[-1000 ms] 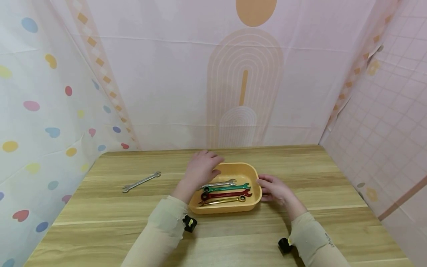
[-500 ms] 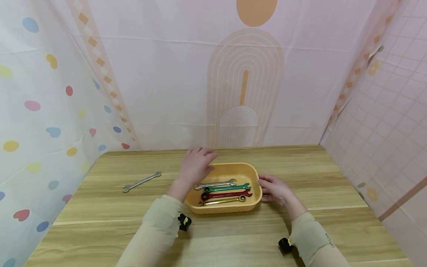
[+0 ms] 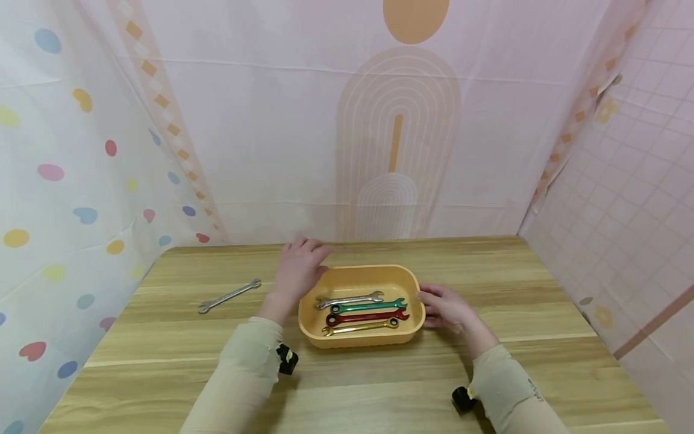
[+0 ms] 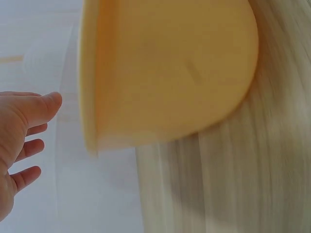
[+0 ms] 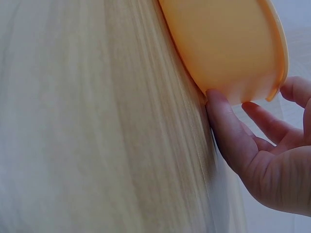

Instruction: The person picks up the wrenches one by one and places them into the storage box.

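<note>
Withdrawn: our left hand [image 3: 297,267], open, beside yellow tray [image 3: 374,340]. Right hand [image 3: 446,306] touches tray's side, fingers relaxed. Four wrenches [image 3: 362,312] stowed; one silver wrench [image 3: 229,295] remains on worktop [image 3: 162,374].

R hand [image 5: 265,145] w/ thumb touching orange tray [image 5: 228,43] wall, on wood table [image 5: 87,126].

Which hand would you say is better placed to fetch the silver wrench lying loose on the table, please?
Probably the left hand. It hovers free at the yellow tray's left edge, on the same side as the loose silver wrench. The right hand rests against the tray's right end, with the tray between it and the wrench.
</note>
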